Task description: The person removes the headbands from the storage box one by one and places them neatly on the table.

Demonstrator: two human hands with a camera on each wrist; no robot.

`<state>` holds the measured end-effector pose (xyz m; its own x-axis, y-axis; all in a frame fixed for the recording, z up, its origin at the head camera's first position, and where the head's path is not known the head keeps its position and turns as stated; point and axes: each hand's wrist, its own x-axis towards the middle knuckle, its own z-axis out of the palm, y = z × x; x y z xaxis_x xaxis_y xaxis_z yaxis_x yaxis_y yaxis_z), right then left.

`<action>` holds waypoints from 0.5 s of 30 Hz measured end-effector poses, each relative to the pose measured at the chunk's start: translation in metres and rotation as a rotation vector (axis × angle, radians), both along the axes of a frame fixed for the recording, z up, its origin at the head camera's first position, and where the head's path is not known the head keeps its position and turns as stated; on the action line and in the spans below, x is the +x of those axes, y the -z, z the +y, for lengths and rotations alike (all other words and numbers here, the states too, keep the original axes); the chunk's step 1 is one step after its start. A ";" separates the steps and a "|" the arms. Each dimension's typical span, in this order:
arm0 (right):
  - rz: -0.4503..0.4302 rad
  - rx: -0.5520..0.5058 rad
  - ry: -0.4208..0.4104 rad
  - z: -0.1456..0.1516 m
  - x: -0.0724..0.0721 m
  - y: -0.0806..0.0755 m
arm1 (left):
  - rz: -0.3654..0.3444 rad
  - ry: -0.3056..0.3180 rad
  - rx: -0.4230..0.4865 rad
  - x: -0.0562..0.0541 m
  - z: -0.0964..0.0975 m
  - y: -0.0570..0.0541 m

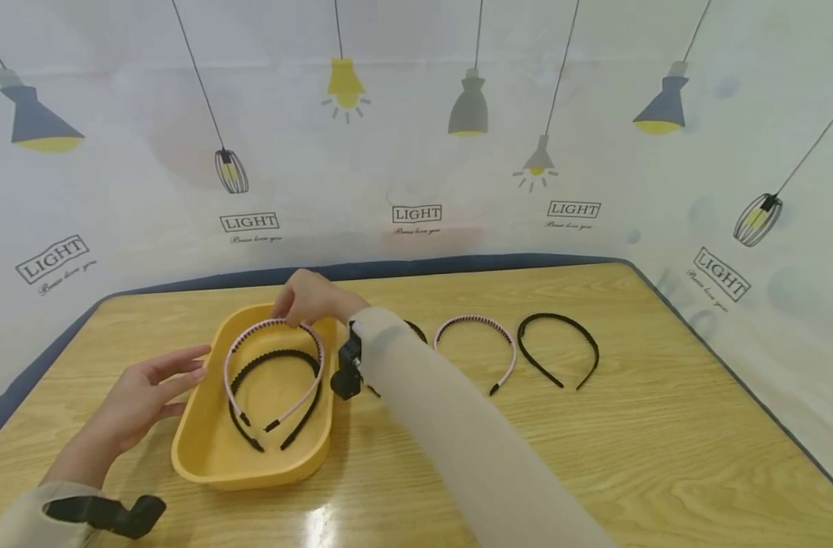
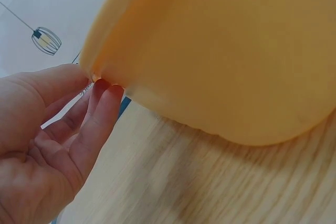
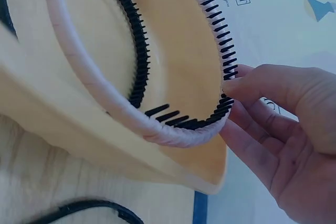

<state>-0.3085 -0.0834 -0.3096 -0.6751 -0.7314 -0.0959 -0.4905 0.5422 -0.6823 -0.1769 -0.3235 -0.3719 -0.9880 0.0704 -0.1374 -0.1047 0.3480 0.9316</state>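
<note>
In the head view, my right hand [image 1: 310,297] is over the far end of a yellow tray [image 1: 214,478], pinching the top of a pink headband [image 1: 228,373]. The right wrist view shows thumb and fingers on this pink band [image 3: 191,139], beside its black comb teeth. Inside the tray, partly behind the pink one, is a black headband [image 1: 272,355]. At the tray's left side my left hand [image 1: 138,396] has its fingers stretched out. Its fingertips touch the tray's outer wall [image 2: 226,77] near the rim in the left wrist view.
Right of the tray, a pink headband [image 1: 476,318] and a black headband [image 1: 560,316] lie on the wooden table [image 1: 636,441]. Another black headband [image 1: 416,330] is mostly hidden behind my right forearm. A white curtain [image 1: 416,167] printed with lamps surrounds the table's back and sides.
</note>
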 end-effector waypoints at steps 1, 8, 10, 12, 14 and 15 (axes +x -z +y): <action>0.003 0.005 -0.006 0.002 0.000 -0.002 | 0.002 0.001 0.000 0.000 0.000 0.000; 0.010 0.019 -0.032 0.012 -0.001 -0.017 | 0.004 0.007 0.015 0.000 -0.001 0.000; 0.021 0.017 -0.044 0.016 -0.001 -0.022 | 0.004 0.009 0.016 0.000 0.000 0.000; 0.028 0.011 -0.053 0.020 -0.001 -0.027 | 0.004 0.010 0.018 0.001 0.000 -0.001; 0.020 -0.003 -0.060 0.025 -0.002 -0.030 | 0.004 0.010 0.021 0.001 0.001 -0.001; 0.015 -0.009 -0.061 0.028 -0.001 -0.032 | 0.005 0.012 0.022 0.001 0.001 -0.001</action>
<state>-0.3099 -0.0555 -0.2777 -0.6304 -0.7722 -0.0791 -0.5327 0.5045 -0.6794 -0.1762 -0.3227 -0.3712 -0.9878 0.0852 -0.1303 -0.0957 0.3286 0.9396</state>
